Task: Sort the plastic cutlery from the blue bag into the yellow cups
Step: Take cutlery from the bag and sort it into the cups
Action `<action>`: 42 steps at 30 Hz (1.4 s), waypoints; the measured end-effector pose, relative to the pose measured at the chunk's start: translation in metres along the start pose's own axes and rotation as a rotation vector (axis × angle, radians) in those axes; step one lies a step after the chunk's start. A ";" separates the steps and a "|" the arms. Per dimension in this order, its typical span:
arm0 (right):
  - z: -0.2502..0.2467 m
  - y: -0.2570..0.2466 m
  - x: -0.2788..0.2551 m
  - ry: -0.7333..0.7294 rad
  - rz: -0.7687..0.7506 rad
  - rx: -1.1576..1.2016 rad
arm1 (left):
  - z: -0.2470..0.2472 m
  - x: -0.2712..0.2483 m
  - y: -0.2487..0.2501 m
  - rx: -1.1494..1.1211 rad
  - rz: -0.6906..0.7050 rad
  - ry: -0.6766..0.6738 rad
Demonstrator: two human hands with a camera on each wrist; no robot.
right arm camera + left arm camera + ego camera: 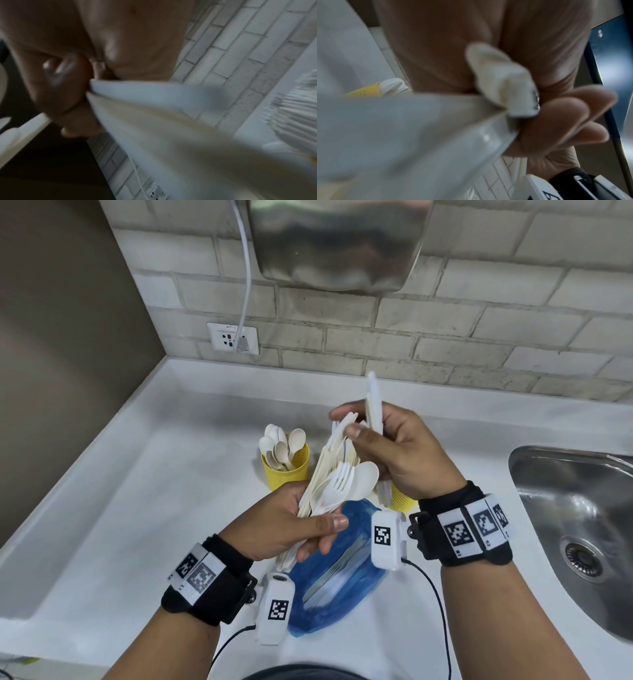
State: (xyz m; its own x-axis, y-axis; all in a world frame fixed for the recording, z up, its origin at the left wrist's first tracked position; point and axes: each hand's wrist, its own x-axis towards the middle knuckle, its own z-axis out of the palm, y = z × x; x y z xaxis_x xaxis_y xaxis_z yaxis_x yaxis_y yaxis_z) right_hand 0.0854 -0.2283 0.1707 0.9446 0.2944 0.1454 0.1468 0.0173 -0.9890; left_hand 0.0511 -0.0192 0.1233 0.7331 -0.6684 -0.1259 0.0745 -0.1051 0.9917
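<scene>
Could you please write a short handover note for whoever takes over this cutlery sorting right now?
Left hand: grips a mixed bundle of white plastic cutlery above the crumpled blue plastic bag.
Right hand: pinches white plastic knives, upright.
Done: the left yellow perforated cup holds spoons.
A second yellow cup sits mostly hidden behind the right hand; contents unclear.
Left: sort the bundle into the cups; the bag seems to hold more.

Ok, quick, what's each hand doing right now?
Left hand: grips a mixed bundle of cutlery.
Right hand: holds white knives upright.
</scene>
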 end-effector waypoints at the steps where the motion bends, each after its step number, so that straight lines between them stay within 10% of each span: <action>1: 0.000 0.003 -0.001 -0.038 0.045 -0.029 | 0.000 0.000 0.000 0.001 -0.004 -0.002; 18: -0.003 -0.010 0.011 0.628 -0.157 0.792 | 0.001 -0.001 -0.001 -0.037 0.021 -0.034; 22: -0.006 -0.012 0.012 0.786 -0.241 0.565 | 0.001 -0.001 -0.001 -0.039 0.020 -0.036; 34: -0.011 -0.019 -0.005 -0.121 0.091 -0.183 | 0.001 -0.003 0.005 -0.021 0.030 -0.069; 42: -0.007 -0.014 -0.002 -0.188 0.013 -0.119 | 0.001 -0.005 0.012 -0.021 0.021 -0.127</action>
State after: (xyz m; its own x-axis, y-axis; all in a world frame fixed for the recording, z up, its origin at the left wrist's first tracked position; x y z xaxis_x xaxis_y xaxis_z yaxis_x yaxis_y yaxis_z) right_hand 0.0833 -0.2359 0.1847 0.8768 0.4671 0.1144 0.1794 -0.0969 -0.9790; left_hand 0.0473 -0.0181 0.1358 0.6435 -0.7581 -0.1059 0.0747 -0.0755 0.9943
